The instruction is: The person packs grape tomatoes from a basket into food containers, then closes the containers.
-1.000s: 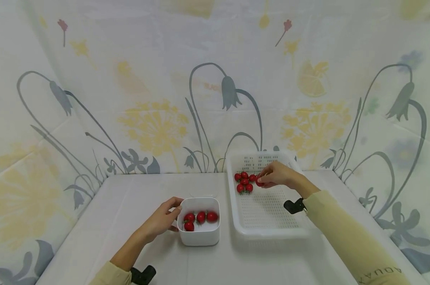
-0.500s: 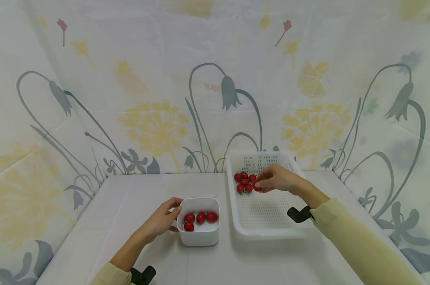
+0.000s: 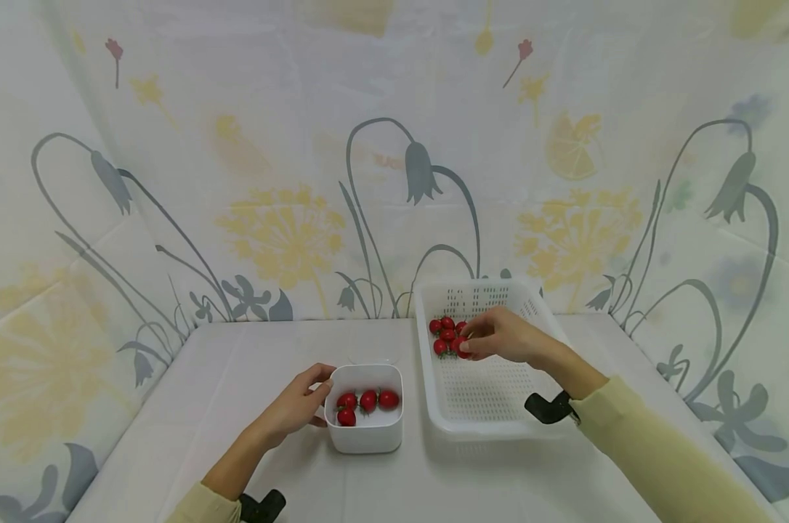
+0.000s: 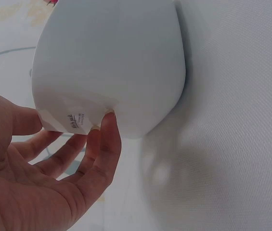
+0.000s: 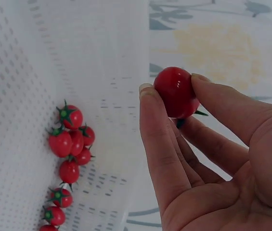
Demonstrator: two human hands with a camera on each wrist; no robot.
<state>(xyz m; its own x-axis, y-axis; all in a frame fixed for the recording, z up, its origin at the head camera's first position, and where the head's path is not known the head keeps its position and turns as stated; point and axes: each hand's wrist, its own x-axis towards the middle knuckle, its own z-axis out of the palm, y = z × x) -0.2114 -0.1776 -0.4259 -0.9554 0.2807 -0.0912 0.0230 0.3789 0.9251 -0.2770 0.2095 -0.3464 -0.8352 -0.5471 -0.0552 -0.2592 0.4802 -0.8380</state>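
My right hand [image 3: 508,335] pinches a cherry tomato [image 5: 175,91] between thumb and fingertips, above the white perforated basket [image 3: 437,407]. Several more cherry tomatoes [image 5: 69,172] with green stems lie clustered in that basket, just left of the hand in the head view. On the left, my left hand [image 3: 294,404] holds the near-left corner of a small white container [image 3: 367,439], thumb at its rim and bent fingers against its outer wall [image 4: 111,57]. Several cherry tomatoes [image 3: 368,400] sit on the container's floor.
Both containers stand on a white-covered table [image 3: 237,363], the small one left of the larger basket. A clear, faint-edged object [image 3: 373,359] lies just behind the small container. A floral-printed sheet [image 3: 290,240] rises behind the table.
My right hand has shifted slightly left and nearer me with the pinched tomato, which now overlaps the cluster in the head view. My left hand and the small container have stayed put.
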